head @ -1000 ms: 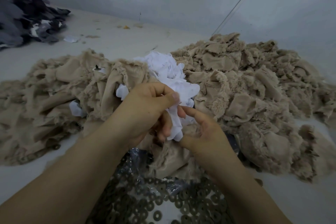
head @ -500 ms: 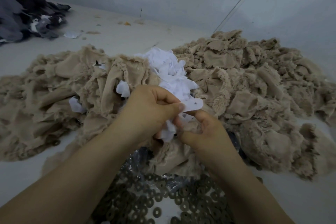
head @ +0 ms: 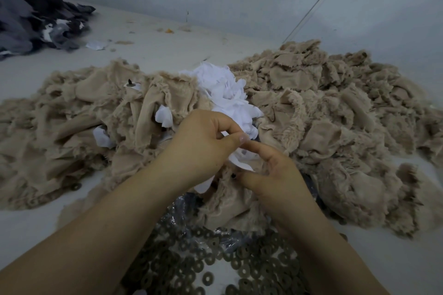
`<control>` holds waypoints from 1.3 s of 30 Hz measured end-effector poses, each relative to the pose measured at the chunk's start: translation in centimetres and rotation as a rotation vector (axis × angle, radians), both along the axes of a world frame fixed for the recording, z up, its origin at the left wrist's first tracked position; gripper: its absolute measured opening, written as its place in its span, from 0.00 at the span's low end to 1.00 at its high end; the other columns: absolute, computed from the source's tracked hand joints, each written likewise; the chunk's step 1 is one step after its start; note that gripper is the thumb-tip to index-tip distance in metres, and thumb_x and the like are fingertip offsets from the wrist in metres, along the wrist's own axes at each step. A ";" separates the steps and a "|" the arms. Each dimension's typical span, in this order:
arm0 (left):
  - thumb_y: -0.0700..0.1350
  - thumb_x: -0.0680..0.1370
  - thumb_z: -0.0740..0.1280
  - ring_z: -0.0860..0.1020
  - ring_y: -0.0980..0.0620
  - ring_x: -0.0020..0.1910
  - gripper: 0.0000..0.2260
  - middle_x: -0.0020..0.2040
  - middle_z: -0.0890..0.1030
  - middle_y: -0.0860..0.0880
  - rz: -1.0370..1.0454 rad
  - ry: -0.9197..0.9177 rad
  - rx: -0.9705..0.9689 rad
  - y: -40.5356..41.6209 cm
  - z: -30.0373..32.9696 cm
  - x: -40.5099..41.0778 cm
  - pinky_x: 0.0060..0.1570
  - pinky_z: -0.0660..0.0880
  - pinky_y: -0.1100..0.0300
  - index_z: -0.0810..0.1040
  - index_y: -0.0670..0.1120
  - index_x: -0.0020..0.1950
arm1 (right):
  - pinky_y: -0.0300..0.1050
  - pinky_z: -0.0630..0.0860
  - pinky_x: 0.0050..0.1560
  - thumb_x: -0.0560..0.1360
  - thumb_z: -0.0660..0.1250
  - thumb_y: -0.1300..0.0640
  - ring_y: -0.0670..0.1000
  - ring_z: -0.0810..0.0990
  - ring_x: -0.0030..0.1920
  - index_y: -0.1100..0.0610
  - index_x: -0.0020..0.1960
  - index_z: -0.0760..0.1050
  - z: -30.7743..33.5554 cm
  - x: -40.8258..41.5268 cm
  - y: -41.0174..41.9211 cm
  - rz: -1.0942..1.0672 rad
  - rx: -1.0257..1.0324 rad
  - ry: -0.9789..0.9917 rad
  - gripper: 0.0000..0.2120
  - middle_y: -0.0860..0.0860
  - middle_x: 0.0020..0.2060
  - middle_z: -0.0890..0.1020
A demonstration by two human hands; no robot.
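A worker's left hand (head: pixel 203 143) pinches a white scrap (head: pixel 242 161) between thumb and forefinger. The right hand (head: pixel 275 175), touching it at 4 o'clock, closes forefinger and thumb on the same scrap from below. A small black stud (head: pixel 233 176) shows at the right thumb tip, though how it is held cannot be made out. The scrap sits directly between the two hands, just above a tan furry piece (head: pixel 225 201) on the bench (head: pixel 143 45). The job, apparently fitting studs through white scraps onto the fur pieces, looks only partly done. One studded patch (head: pixel 131 84) lies on the tan heap (head: pixel 72 115) at 10 o'clock, where a few more white scraps show. A stack of loose white scraps (head: pixel 223 88) waits at 12 o'clock, and a large heap of cut fur pieces (head: pixel 335 103) at 2 o'clock shows no white scraps. A bag of dark washers (head: pixel 215 268) sits at 6 o'clock, between the forearms. A pile of dark grey cloth (head: pixel 28 7) lies well apart at the bench's far 10 o'clock corner.
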State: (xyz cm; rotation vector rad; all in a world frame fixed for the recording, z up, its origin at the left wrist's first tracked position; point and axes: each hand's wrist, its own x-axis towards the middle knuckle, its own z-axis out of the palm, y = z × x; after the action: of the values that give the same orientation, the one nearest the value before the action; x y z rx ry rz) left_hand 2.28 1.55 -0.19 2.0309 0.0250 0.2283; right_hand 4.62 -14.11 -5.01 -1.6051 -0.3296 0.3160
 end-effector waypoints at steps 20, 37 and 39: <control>0.44 0.82 0.65 0.76 0.44 0.30 0.13 0.36 0.81 0.33 -0.062 0.304 -0.113 2.1 -0.8 0.6 0.34 0.74 0.54 0.79 0.35 0.45 | 0.68 0.80 0.48 0.74 0.67 0.69 0.71 0.80 0.50 0.46 0.45 0.87 -0.7 -0.1 0.1 -0.181 -0.004 -0.075 0.19 0.59 0.39 0.86; 0.36 0.72 0.73 0.80 0.44 0.38 0.04 0.41 0.83 0.35 -0.384 0.362 -0.154 5.1 0.0 -0.6 0.37 0.77 0.59 0.85 0.41 0.45 | 0.54 0.83 0.53 0.75 0.67 0.68 0.48 0.86 0.50 0.45 0.43 0.87 -0.6 0.5 -0.5 -0.250 0.100 0.070 0.19 0.49 0.45 0.88; 0.37 0.73 0.72 0.78 0.44 0.36 0.02 0.39 0.80 0.33 -0.369 0.337 -0.185 5.0 -0.1 -0.6 0.36 0.77 0.59 0.85 0.42 0.44 | 0.55 0.83 0.54 0.75 0.67 0.68 0.49 0.86 0.51 0.45 0.43 0.87 -0.5 0.5 -0.4 -0.248 0.099 0.063 0.19 0.49 0.45 0.88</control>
State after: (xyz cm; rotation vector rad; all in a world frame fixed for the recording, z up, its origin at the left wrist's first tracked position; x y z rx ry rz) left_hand 1.66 6.52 -0.24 1.8289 -0.1133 -0.3375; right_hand 5.10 -14.49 -5.53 -1.5160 -0.0942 0.1572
